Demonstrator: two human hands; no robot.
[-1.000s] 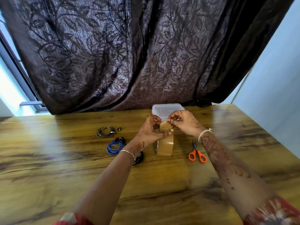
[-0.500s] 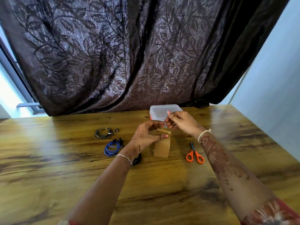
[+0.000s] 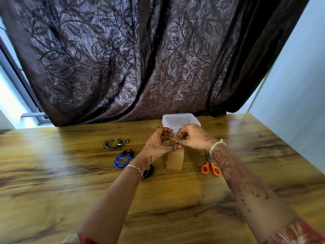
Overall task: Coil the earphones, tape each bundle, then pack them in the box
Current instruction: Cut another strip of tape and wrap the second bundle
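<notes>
Dark leaf-patterned curtain [image 3: 158, 59] hangs behind the wooden tabletop [image 3: 52, 182]. On the tabletop a brown tape roll [image 3: 175, 160] stands on edge. The left hand [image 3: 158, 143] grips its top and the right hand [image 3: 193, 138] pinches the tape end [image 3: 173, 139]. Behind the roll sits the lidded plastic box [image 3: 181, 118]. Left of the roll lie the grey earphones [image 3: 112, 143], blue earphones [image 3: 121, 158] and black earphones [image 3: 149, 171], all coiled. Right of the roll lie orange scissors [image 3: 210, 167].

Orange-handled scissors [image 3: 210, 167], blue earphones [image 3: 121, 159], brown tape roll [image 3: 175, 160], leaf-patterned dark curtain [image 3: 140, 59].
</notes>
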